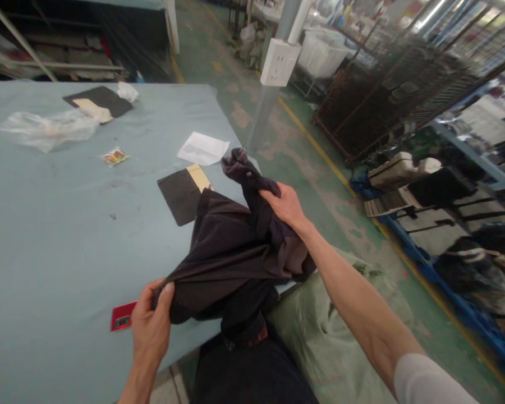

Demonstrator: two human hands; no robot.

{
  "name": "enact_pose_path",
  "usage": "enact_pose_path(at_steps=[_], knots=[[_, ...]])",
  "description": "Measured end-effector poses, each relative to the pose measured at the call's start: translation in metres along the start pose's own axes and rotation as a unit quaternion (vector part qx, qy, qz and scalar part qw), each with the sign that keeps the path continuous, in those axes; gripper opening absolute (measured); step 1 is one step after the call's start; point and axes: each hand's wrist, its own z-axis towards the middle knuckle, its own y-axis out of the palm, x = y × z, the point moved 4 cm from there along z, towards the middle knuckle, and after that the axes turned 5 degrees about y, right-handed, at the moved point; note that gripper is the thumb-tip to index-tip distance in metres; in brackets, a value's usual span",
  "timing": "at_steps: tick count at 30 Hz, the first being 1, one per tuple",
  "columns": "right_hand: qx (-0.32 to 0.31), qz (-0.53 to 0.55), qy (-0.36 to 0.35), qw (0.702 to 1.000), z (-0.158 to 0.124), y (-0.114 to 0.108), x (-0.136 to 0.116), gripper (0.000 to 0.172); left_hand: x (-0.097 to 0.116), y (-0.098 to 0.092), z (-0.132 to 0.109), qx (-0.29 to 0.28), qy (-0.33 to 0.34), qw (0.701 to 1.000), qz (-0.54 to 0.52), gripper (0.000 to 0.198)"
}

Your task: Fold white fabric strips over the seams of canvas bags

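Note:
A dark brown-black garment (231, 241) stretches between my two hands over the near right edge of the table. With thumb and fingers, my left hand (154, 308) pinches its lower left corner. Higher up on the right, my right hand (284, 205) is closed round a bunched part, from which a gathered end with a small button-like dot sticks up. The garment's lower folds hang toward my lap. Just left of my left hand lies a red phone-like object (122, 317), partly hidden by that hand. Behind the garment is a dark flat piece with a cream strip (179, 193).
On the pale blue table (59, 235) lie a white paper (204, 148), a small colourful packet (114, 156), clear plastic (50, 129) and another dark piece (105, 100). A post with a socket box (280, 62) stands beyond the edge. A green sack (332, 336) bulges at the right.

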Motion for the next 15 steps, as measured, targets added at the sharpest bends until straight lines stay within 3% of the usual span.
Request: enact_pose_path(at_steps=[2,4,6,9,11,13,15], knots=[[0.004,-0.016,0.005,1.0,0.006,-0.005,0.001,0.042,0.01,-0.009,-0.002,-0.025,-0.017,0.999,-0.018,0.048],[0.001,-0.042,0.013,0.999,0.008,-0.004,0.0,0.036,0.015,-0.002,-0.015,-0.077,-0.025,0.996,-0.034,0.046],[0.002,-0.073,0.018,0.997,0.007,0.0,-0.006,0.035,0.015,0.014,-0.036,-0.128,-0.028,0.991,-0.04,0.04],[0.004,-0.11,-0.02,0.994,-0.006,0.011,-0.028,0.055,0.005,0.043,-0.07,-0.18,-0.038,0.982,-0.031,0.029],[-0.027,-0.122,-0.098,0.987,-0.026,0.027,-0.051,0.057,-0.005,0.056,-0.086,-0.191,-0.051,0.98,-0.025,0.024],[-0.091,-0.127,-0.186,0.97,-0.055,0.054,-0.073,0.047,-0.013,0.061,-0.094,-0.189,-0.065,0.979,-0.023,0.022],[-0.142,-0.137,-0.222,0.955,-0.085,0.085,-0.085,0.039,-0.018,0.06,-0.095,-0.184,-0.082,0.979,-0.028,0.022]])
